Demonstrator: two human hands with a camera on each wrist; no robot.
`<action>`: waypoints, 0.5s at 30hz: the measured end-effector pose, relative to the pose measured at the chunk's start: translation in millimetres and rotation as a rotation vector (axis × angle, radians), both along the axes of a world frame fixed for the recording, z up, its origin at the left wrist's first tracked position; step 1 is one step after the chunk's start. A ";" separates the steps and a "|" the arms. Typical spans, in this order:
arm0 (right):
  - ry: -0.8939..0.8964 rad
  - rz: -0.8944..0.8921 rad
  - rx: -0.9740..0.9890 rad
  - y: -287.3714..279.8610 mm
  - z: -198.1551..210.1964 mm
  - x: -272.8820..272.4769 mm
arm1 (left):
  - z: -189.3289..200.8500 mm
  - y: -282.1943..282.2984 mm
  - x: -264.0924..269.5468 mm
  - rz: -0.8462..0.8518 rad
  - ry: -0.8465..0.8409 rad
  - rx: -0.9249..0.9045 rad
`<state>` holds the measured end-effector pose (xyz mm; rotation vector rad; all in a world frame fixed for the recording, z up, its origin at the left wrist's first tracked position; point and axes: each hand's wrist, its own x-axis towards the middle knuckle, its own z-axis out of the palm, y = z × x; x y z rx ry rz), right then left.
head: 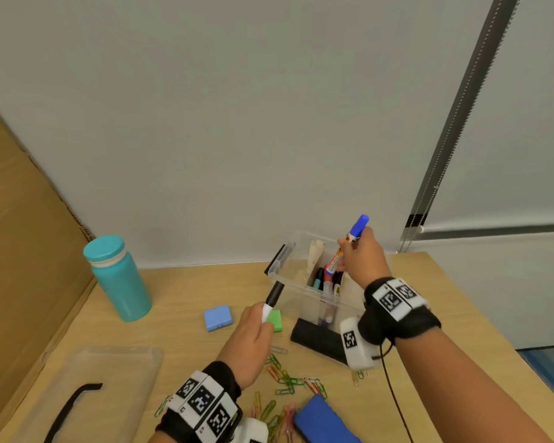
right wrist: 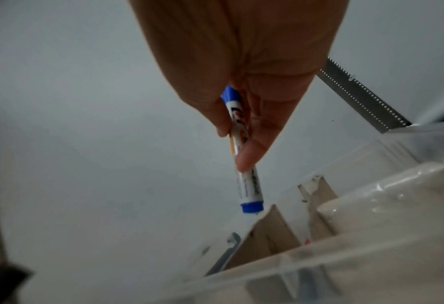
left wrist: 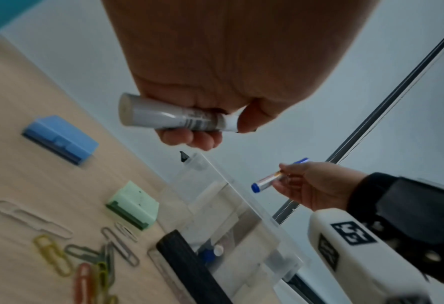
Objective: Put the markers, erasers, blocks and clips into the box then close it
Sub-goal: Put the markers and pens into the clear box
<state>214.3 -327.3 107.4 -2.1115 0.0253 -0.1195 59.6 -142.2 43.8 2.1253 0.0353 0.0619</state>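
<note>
My right hand (head: 360,254) grips a blue-capped marker (head: 349,244) (right wrist: 244,156), its lower end pointing down into the clear plastic box (head: 288,266), which holds several markers upright. My left hand (head: 253,334) holds a black-capped white marker (head: 272,300) (left wrist: 174,116) just left of the box. On the table lie a blue block (head: 218,317), a green block (head: 275,320), a black eraser (head: 317,338) against the box front, a blue eraser (head: 323,423) and several coloured paper clips (head: 288,378).
A teal bottle (head: 117,279) stands at the left. The clear box lid (head: 87,388) lies at the front left with a black latch on it. A cardboard sheet (head: 20,235) leans along the left. The wall is close behind the box.
</note>
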 end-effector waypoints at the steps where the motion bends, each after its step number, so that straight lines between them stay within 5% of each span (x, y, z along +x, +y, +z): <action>1: 0.075 -0.002 -0.092 3.7 -3.7 12.0 | -1.0 3.7 -1.6 0.007 -0.004 0.036; 4: 0.237 0.148 -0.496 21.0 -4.8 27.1 | -3.7 11.4 -5.8 0.003 0.030 0.094; 8: 0.235 0.110 -0.525 30.8 7.2 28.7 | -5.4 19.8 -12.8 -0.003 0.061 0.146; 12: 0.035 0.067 -0.424 1.3 1.2 2.2 | -1.8 23.8 -16.7 0.048 0.085 0.027; 15: -0.125 0.018 -0.605 -32.0 -22.6 -31.3 | 3.0 17.4 -9.5 0.065 0.027 0.078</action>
